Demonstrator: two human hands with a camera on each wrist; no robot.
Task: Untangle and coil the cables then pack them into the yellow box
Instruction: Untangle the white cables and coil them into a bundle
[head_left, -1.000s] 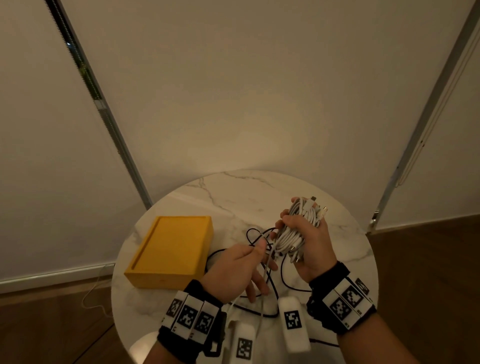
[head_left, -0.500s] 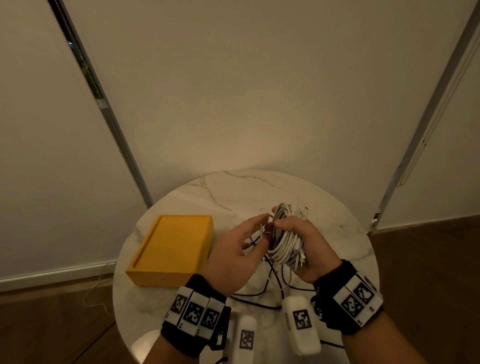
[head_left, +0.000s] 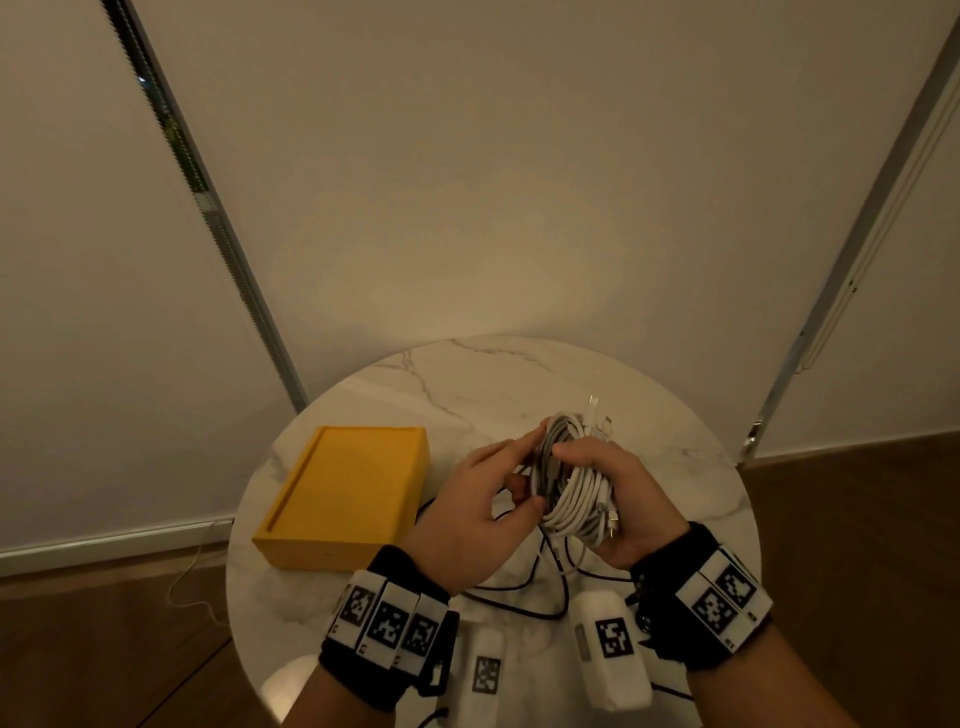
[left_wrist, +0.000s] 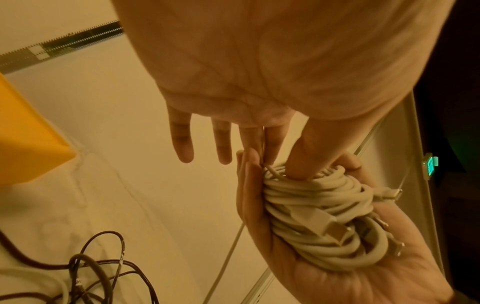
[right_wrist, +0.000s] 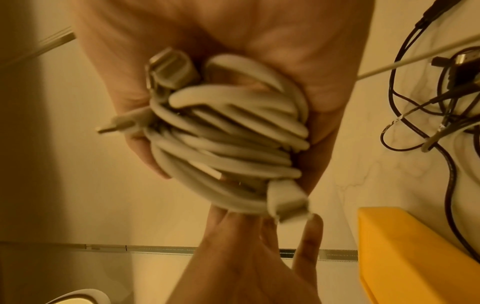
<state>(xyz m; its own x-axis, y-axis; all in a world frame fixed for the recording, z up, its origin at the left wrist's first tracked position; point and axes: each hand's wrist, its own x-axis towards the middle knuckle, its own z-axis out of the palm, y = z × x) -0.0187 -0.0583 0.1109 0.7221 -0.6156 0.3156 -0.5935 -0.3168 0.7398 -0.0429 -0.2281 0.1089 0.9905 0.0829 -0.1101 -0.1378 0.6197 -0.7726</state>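
A coil of white cable (head_left: 571, 483) with several plugs sticking out is held above the round marble table (head_left: 467, 384). My right hand (head_left: 597, 467) grips the coil (right_wrist: 228, 144) in its palm. My left hand (head_left: 532, 467) pinches the coil's left edge (left_wrist: 298, 195) between thumb and forefinger, and its other fingers (left_wrist: 182, 144) stay straight. A loose white strand (left_wrist: 228, 257) hangs down from the coil. The yellow box (head_left: 348, 488) lies shut on the table to the left of my hands. Tangled black cables (head_left: 524, 587) lie on the table under my hands.
The black tangle (right_wrist: 441, 102) spreads toward the table's near edge. The box (right_wrist: 415, 246) sits close to it. A wall rises right behind the table. A thin white cord (head_left: 192, 571) lies on the wooden floor at the left.
My left hand let go of the loose strand below the coil and moved up and right onto the coil's edge. The right hand lowered the coil slightly.
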